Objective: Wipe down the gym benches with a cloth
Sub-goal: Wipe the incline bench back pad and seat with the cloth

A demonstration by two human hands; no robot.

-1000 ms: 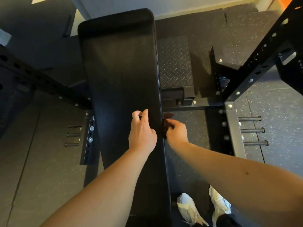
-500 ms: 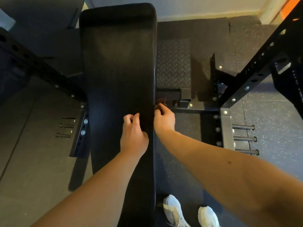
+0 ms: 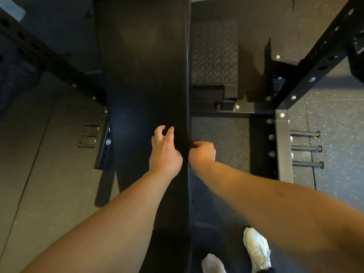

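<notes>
Dark reddish cloth (image 3: pixel 197 140), only a scrap visible, clenched in right hand (image 3: pixel 201 152); fingers (image 3: pixel 204 145) curled into a fist against the worktop (image 3: pixel 141 75) side edge. Likely held bunched to press along the edge seam. Left hand (image 3: pixel 164 154) just beside, on top of the padding, fingers (image 3: pixel 169 133) loosely curled, grasping nothing; probably bracing. Outward from right fingers: speckled rubber floor (image 3: pixel 334 119), rack upright (image 3: pixel 282 146), storage pegs (image 3: pixel 306 148). White shoes (image 3: pixel 256 249) below. Versus half a second earlier: right fist back towards the body along the edge, away from the frame crossbar (image 3: pixel 232 113); left hand placed much as before.
</notes>
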